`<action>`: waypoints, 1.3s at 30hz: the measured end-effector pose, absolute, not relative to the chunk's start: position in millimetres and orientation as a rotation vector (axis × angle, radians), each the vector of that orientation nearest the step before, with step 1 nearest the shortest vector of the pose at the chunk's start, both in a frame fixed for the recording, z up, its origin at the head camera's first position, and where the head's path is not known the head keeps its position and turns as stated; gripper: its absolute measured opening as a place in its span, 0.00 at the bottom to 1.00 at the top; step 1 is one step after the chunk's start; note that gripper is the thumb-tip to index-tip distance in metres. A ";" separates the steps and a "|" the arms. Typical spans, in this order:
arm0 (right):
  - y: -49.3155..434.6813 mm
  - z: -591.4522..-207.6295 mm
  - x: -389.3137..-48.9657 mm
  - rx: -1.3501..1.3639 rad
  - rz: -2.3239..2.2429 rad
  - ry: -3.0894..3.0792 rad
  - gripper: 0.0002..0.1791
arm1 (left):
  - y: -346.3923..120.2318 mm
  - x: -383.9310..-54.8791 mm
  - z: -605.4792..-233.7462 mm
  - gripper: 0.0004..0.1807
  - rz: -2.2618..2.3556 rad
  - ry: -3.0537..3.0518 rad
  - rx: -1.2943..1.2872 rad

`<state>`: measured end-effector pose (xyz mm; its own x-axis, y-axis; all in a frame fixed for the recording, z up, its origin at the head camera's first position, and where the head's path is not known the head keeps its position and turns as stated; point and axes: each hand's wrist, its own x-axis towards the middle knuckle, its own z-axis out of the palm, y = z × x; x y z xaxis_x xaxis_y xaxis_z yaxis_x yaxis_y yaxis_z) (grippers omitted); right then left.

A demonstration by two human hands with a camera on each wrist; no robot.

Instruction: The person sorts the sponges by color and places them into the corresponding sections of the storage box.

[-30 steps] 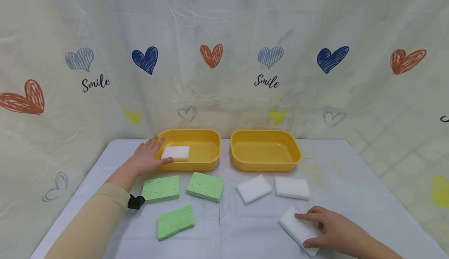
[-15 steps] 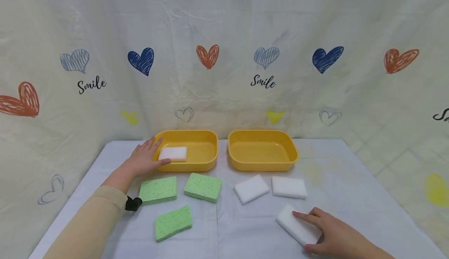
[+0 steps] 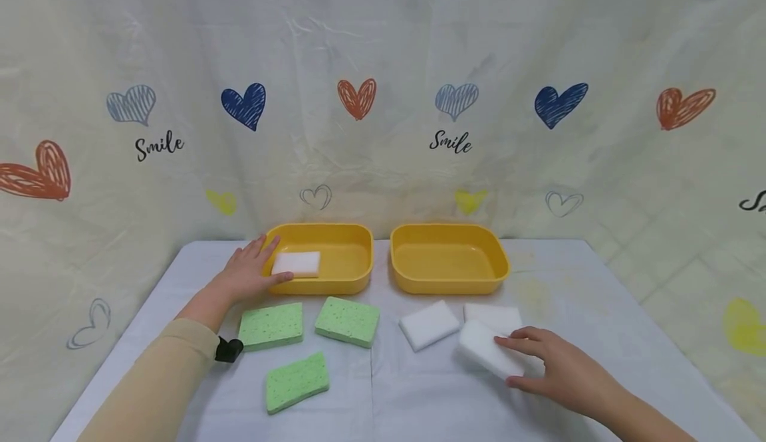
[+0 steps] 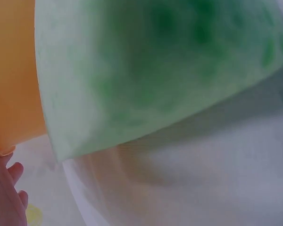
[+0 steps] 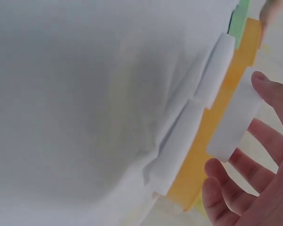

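Note:
My right hand [image 3: 559,369] pinches a white sponge [image 3: 486,349] between thumb and fingers, held tilted above the table; its edge shows in the right wrist view [image 5: 233,117]. Behind it, partly covered, lies another white sponge [image 3: 493,316], with a third white sponge [image 3: 429,324] to its left. My left hand [image 3: 242,276] rests with spread fingers on the left end of the left yellow tub [image 3: 353,286], thumb over the front rim. Inside that tub lies a white sponge [image 3: 304,264]. A green sponge [image 3: 271,327] is just below my left wrist and fills much of the left wrist view.
To the right stands a second yellow tub [image 3: 451,287], with nothing in it. Two more green sponges lie left of centre, one further back [image 3: 347,322] and one nearer [image 3: 297,382]. A pale curtain [image 3: 383,156] printed with hearts hangs behind the table [image 3: 419,409].
My right hand has lifted the near white sponge off the table and moved it away from me, slightly left, overlapping the white sponge behind. My left hand has stayed on the tub.

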<state>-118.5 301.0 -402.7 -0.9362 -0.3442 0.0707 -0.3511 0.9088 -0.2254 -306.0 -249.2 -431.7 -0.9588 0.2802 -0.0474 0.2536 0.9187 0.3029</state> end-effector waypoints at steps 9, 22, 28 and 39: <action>278.2 -393.1 -146.4 0.652 0.433 -3.008 0.31 | -251.2 -303.1 -434.6 0.56 0.439 3.002 0.391; 238.6 -373.0 -194.1 0.782 0.520 -3.001 0.26 | -252.7 -302.6 -433.2 0.59 0.431 3.008 0.408; 223.2 -361.6 -213.5 0.804 0.527 -3.040 0.26 | -252.4 -302.8 -433.0 0.57 0.426 3.014 0.398; 190.7 -348.9 -255.3 0.921 0.431 -3.077 0.25 | -249.2 -304.2 -432.6 0.57 0.440 3.022 0.424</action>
